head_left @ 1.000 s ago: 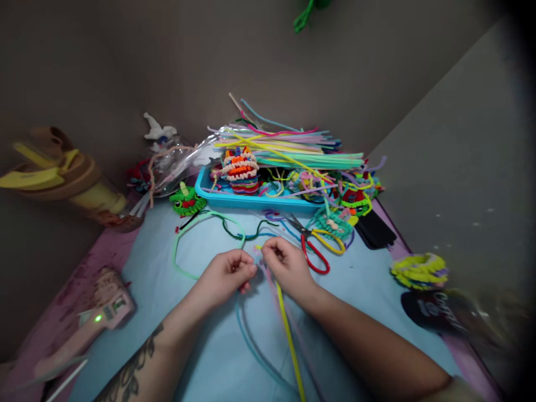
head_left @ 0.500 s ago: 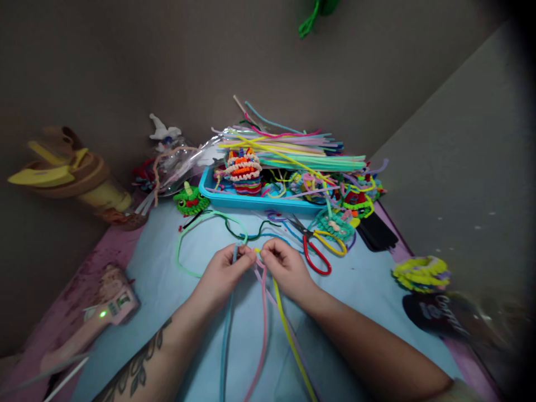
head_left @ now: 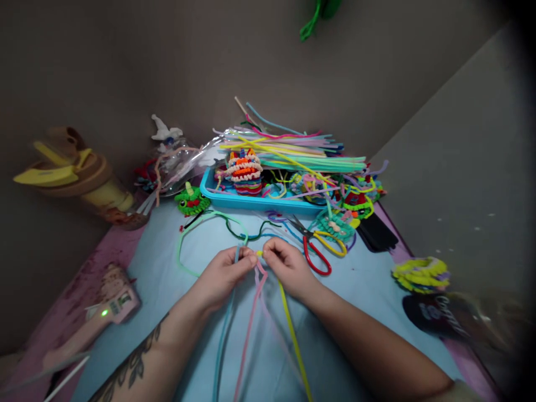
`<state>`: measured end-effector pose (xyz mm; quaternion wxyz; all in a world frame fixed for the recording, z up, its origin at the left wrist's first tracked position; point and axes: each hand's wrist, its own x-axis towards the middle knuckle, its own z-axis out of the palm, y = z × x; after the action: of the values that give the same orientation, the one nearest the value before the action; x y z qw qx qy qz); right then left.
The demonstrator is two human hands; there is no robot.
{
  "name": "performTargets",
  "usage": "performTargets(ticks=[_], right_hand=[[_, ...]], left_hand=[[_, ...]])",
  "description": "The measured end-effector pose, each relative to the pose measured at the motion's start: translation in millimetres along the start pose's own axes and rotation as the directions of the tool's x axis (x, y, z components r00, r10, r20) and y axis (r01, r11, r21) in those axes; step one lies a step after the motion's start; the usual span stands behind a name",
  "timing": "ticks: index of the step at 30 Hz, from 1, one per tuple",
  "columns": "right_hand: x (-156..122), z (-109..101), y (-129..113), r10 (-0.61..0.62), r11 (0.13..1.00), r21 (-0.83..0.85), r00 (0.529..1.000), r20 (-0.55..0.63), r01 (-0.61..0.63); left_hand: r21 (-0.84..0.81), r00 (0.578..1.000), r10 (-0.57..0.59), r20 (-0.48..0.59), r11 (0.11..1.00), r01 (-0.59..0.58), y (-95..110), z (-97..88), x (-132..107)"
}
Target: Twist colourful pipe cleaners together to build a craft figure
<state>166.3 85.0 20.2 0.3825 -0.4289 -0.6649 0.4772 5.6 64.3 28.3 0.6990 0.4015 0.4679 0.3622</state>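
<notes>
My left hand [head_left: 228, 273] is closed in a pinch, with a blue pipe cleaner [head_left: 226, 329] running through its fingers. At its fingertips a pink pipe cleaner [head_left: 250, 315] and a lavender pipe cleaner [head_left: 274, 324] meet and hang toward me. My right hand [head_left: 288, 267] pinches a yellow pipe cleaner [head_left: 291, 329], whose short bright bit shows between the two hands. The join itself is mostly hidden by the fingers. Just beyond my left hand lies a looped mint-green pipe cleaner [head_left: 179, 251]. Scissors [head_left: 316, 245] with red and yellow handles rest beyond my right hand.
A blue tray [head_left: 263, 204] at the back holds a heap of pipe cleaners [head_left: 293, 148] and fuzzy woven pieces. A green fuzzy figure [head_left: 191, 200] sits at its left corner. A pink glue gun [head_left: 119, 301] lies left, a yellow-green fuzzy bundle [head_left: 421, 274] right.
My hands stay pinched together at nearly the same place. The hanging pink and lavender strands have swung and now cross below the fingers; the yellow strand's loose length has shifted slightly.
</notes>
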Motion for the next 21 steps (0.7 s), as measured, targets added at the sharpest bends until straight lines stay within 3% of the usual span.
performTargets(ticks=[3,6,8,12,17,21], right_hand=[[-1.4,-3.3,-2.9,-0.061,0.990,-0.132,0.997,-0.039,0.055],[-4.1,-4.8,-3.2,-0.110,0.961,-0.255,0.994,-0.019,0.102],[-5.5,-5.2,-1.8,-0.160,0.931,-0.330,0.987,0.008,0.153],[-6.0,-5.7,2.0,-0.229,0.864,-0.459,0.973,0.007,0.206],[-7.9,-2.1,3.8,-0.258,0.820,-0.523,0.966,0.021,0.230],[-12.6,4.8,2.5,-0.348,0.754,-0.555,0.930,0.116,0.351]], left_hand=[[0.204,0.994,0.080,-0.070,0.977,-0.064,1.9,-1.1,1.1],[0.530,0.955,0.266,-0.130,0.833,-0.160,4.0,-2.0,1.5],[0.645,0.934,0.338,-0.117,0.741,-0.188,4.8,-2.3,0.9],[0.700,0.928,0.363,-0.081,0.684,-0.207,4.4,-2.4,-0.6],[0.609,0.958,0.269,-0.100,0.778,-0.155,2.3,-1.4,0.5],[0.629,0.951,0.286,-0.113,0.762,-0.155,-0.3,0.5,1.5]])
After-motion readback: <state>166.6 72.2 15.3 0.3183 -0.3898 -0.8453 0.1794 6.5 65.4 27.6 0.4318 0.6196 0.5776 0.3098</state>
